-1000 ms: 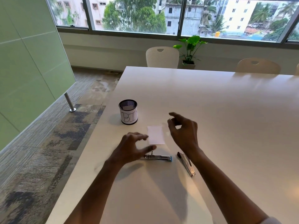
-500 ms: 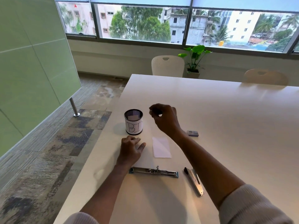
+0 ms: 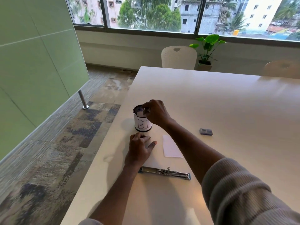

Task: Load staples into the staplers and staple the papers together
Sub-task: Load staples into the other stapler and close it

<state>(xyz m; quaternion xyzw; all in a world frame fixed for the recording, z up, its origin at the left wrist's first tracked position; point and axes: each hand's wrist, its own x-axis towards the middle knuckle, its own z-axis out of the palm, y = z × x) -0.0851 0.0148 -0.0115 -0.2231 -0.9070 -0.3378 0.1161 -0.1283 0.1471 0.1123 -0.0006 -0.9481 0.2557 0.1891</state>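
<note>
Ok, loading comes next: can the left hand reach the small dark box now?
Probably not directly: the right forearm, stretched toward the cup, lies between the left hand and the small dark box.

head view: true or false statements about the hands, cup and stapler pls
1. The right hand is at the rim of the cup. True.
2. The left hand holds the stapler. False: it rests on the table, apart from the stapler.
3. The stapler lies opened out flat on the table. True.
4. The paper lies under the stapler. False: it lies flat on the table, beyond the stapler and clear of it.
5. A small dark box lies on the table, to the right of the right arm. True.
</note>
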